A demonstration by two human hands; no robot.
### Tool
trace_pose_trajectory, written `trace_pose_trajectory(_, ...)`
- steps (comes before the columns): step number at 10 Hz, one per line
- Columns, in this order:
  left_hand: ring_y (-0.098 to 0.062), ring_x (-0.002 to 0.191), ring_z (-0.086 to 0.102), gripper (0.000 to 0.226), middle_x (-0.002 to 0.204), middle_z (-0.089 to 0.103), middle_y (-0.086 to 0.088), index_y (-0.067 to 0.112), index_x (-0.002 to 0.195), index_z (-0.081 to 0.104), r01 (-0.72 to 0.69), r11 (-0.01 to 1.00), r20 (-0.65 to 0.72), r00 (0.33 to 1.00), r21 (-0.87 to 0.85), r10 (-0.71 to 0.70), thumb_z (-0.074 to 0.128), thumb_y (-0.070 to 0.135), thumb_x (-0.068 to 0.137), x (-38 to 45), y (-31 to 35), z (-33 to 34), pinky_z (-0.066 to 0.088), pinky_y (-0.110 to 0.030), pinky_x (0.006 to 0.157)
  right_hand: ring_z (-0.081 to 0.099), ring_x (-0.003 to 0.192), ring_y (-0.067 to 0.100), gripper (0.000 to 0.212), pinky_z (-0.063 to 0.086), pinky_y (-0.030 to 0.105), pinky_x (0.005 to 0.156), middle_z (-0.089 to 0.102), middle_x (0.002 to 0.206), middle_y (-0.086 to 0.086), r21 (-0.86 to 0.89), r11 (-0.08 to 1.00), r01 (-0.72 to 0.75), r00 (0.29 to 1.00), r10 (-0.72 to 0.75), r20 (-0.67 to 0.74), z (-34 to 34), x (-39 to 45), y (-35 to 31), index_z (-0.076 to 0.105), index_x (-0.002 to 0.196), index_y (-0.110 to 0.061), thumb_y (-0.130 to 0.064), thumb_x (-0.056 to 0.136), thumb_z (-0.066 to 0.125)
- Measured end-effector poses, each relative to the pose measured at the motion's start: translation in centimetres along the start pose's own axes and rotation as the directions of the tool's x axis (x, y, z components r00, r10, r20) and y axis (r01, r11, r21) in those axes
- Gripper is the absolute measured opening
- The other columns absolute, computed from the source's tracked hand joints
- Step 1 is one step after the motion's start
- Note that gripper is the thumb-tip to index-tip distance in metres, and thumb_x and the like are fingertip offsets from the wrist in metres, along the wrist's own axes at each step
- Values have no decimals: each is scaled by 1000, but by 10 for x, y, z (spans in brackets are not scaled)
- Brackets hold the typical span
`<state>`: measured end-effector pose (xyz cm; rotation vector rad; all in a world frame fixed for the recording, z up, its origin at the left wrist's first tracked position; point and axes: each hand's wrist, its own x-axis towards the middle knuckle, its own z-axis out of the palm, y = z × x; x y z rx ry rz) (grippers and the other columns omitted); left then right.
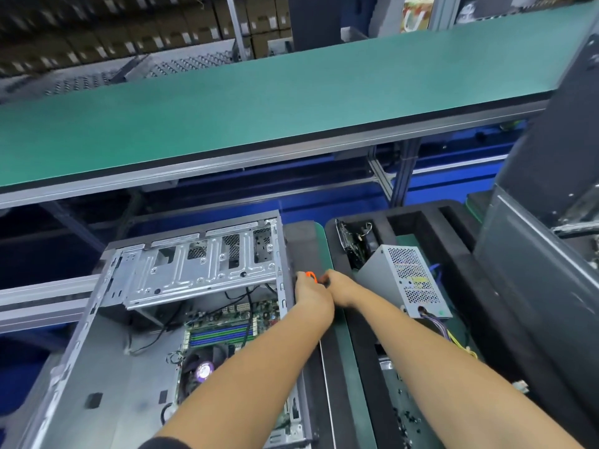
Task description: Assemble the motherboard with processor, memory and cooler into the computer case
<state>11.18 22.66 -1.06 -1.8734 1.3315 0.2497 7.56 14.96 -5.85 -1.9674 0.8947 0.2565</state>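
The open grey computer case [97, 367] lies on its side at lower left. Inside it sits the motherboard [259, 315], with green and blue memory slots [220, 333] and a round cooler fan [204, 371] bearing a purple sticker. A silver drive cage [194, 270] covers the case's far end. My left hand [312, 296] and my right hand [342, 286] meet just beyond the case's right wall. Both close around a small orange-and-black tool [310, 275]; most of the tool is hidden by the fingers. My left forearm crosses over the motherboard's right part.
A grey power supply [405, 280] with coloured wires leans in the black foam tray [453, 254] on the right. Small dark screws [405, 419] lie in that tray. A green shelf [259, 102] runs overhead. A dark panel [551, 140] stands at far right.
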Motion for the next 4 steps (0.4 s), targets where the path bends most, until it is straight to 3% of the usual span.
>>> trace_pose_trajectory(1, -29, 135, 31, 46, 141, 47, 0, 17, 139, 44, 17, 997, -18, 1000, 75, -16, 39, 35, 97, -7, 3, -4, 8, -50, 115, 44, 89, 15, 31, 33, 25, 55, 58, 124, 22, -11, 1000, -15, 1000, 15, 23, -2, -7, -2, 51, 122, 2, -7, 93, 53)
trace_pose_trajectory(3, -29, 135, 34, 46, 136, 51, -1, 14, 136, 47, -7, 1000, -70, 998, 22, 9, 43, 36, 96, -22, 3, -8, 7, -50, 115, 54, 106, 26, 30, 42, 32, 82, 56, 126, 15, -48, 999, 0, 1000, 1, 26, -5, -24, -7, 49, 124, 0, -8, 96, 50)
trace_pose_trajectory(4, -26, 127, 40, 42, 129, 56, -1, 15, 129, 53, 2, 997, -131, 991, -72, -11, 50, 35, 92, -36, 4, -11, 13, -47, 112, 48, 91, 21, 12, 38, 26, 67, 56, 103, 6, -3, 999, 42, 999, -42, -8, -8, -34, -15, 49, 109, -7, -6, 97, 48)
